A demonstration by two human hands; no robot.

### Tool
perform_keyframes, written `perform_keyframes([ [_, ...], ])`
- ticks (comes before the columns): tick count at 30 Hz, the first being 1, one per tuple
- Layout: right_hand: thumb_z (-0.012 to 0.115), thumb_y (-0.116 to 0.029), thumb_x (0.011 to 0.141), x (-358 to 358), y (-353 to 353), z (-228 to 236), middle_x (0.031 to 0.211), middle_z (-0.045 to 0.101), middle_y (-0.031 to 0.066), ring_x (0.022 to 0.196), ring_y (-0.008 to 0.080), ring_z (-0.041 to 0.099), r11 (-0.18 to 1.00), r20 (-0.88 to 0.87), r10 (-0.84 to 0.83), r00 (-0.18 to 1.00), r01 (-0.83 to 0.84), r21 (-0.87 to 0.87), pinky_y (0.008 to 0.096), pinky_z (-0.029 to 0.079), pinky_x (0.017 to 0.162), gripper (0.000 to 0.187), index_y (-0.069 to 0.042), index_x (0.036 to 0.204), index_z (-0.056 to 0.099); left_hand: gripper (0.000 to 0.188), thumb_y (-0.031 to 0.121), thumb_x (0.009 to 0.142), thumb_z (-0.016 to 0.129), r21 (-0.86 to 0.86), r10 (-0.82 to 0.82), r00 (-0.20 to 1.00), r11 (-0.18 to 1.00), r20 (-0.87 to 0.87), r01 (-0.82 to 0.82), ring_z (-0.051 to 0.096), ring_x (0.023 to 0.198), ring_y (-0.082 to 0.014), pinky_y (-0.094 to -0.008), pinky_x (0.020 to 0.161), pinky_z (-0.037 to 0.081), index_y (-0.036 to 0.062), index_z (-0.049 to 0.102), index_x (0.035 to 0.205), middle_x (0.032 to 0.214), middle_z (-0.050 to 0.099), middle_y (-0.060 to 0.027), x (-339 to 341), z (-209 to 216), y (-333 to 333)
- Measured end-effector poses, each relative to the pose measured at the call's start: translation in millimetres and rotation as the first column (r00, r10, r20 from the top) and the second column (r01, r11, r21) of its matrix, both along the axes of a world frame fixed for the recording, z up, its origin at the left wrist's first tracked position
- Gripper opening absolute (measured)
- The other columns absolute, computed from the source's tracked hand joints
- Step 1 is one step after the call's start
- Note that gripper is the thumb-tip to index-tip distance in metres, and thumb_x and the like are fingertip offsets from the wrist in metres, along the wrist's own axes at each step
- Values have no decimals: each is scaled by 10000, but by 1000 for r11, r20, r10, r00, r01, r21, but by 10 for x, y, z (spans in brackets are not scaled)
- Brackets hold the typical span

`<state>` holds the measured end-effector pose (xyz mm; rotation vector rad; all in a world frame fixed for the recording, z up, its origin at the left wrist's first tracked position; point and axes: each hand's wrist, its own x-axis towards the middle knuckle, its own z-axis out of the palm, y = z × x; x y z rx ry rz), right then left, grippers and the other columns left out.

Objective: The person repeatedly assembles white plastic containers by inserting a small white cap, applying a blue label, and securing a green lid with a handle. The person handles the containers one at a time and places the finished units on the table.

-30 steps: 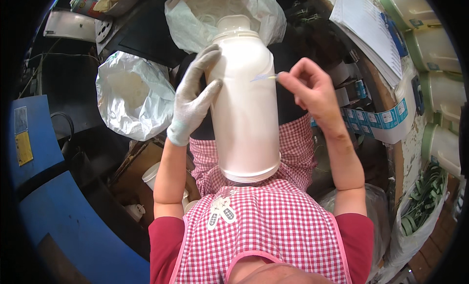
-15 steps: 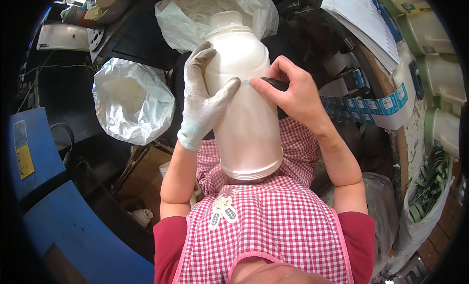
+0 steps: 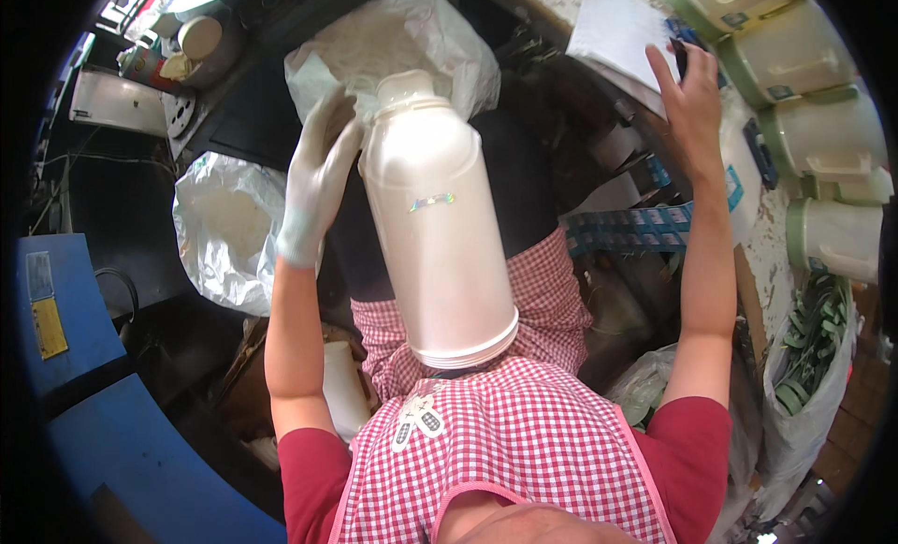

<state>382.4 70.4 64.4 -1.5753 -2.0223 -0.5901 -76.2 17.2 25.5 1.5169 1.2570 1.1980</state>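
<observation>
One white bottle [image 3: 440,254] rested on the lap [image 3: 543,273], mid-frame, bearing one small iridescent label [image 3: 431,202] (any lettering was too small to read). Just left of its shoulder, the gloved left hand [image 3: 323,170] had its grip spread. At the upper right, a black object [image 3: 680,59] sat between the fingers of the bare right hand [image 3: 694,104]; whether that grip pinched it, I could not tell. One blue-and-white label strip [image 3: 631,231] ran right of centre.
</observation>
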Motion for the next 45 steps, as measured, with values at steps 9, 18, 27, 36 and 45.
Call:
perform_keyframes([
  [9, 535, -448, 1091, -621, -960, 22, 846, 752, 198, 827, 288, 757, 741, -737, -212, 642, -386, -549, 403, 574, 792, 547, 37, 959, 750, 339, 293, 898, 822, 14, 165, 984, 986, -60, -165, 678, 918, -102, -265, 817, 540, -41, 767, 914, 1093, 771, -143, 133, 1086, 111],
  [18, 518, -250, 1118, -1611, -335, 95, 1293, 696, 103, 1195, 209, 661, 765, -840, -56, -539, -564, 311, 363, 501, 1063, 361, 28, 1323, 624, 780, 367, 976, 666, 160, 172, 954, 963, 246, -215, 529, 1420, -295, -425, 1171, 426, -49, 395, 1577, 1553, 520, -195, -662, 1311, -1055],
  [27, 782, -261, 947, -2889, 1889, 2111, 1188, 717, 113, 1127, 238, 659, 502, 2, 712, 702, -511, 697, 326, 478, 999, 372, -8, 1209, 707, 1066, 521, 817, 840, -182, -40, 499, 903, 866, 390, 686, 1167, -404, -541, 1026, 569, -53, 332, 1557, 1388, 601, -274, -655, 360, -1438],
  [36, 719, -235, 915, -1777, 382, 2130, 1260, 687, 161, 1203, 311, 637, 753, -5, 527, 850, -465, 465, 394, 465, 1070, 393, 1, 1228, 690, 555, 531, 1003, 642, -48, 53, 846, 998, 531, -33, 701, 1103, -180, -477, 1062, 504, 233, 563, 1465, 1250, 727, -8, -473, 519, -1348],
  [45, 527, -32, 997, -617, -1021, 1920, 1167, 680, 149, 1153, 235, 614, 891, -692, 425, 583, -405, 206, 350, 453, 1043, 198, 57, 1075, 686, 323, 374, 993, 647, 392, -177, 889, 920, 422, -3, 680, 1050, -222, -426, 982, 518, 139, 673, 1213, 1125, 713, -34, 770, 2194, 415],
])
